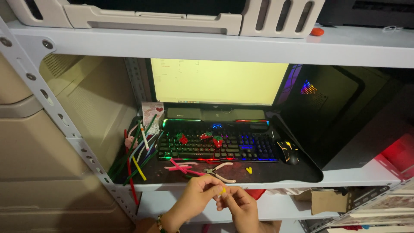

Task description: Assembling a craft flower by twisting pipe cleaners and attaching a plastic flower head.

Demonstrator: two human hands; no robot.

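My left hand (196, 195) and my right hand (241, 206) meet in front of the shelf edge, both pinching one small yellow piece (223, 190) between their fingertips. A beaded bracelet (160, 223) sits on my left wrist. Just beyond the hands, small pliers with pale handles (219, 171) lie on the black desk mat (297, 172) beside pink stems (181, 166) and a tiny yellow heart shape (249, 170). A bundle of coloured stems (138, 153) leans at the mat's left side.
A backlit keyboard (215, 146) carries small red and green craft pieces (214, 140). A mouse (289, 151) lies to its right, a lit monitor (217, 81) behind, a dark computer case (345, 112) at right. Metal shelf uprights (64, 125) frame the bay.
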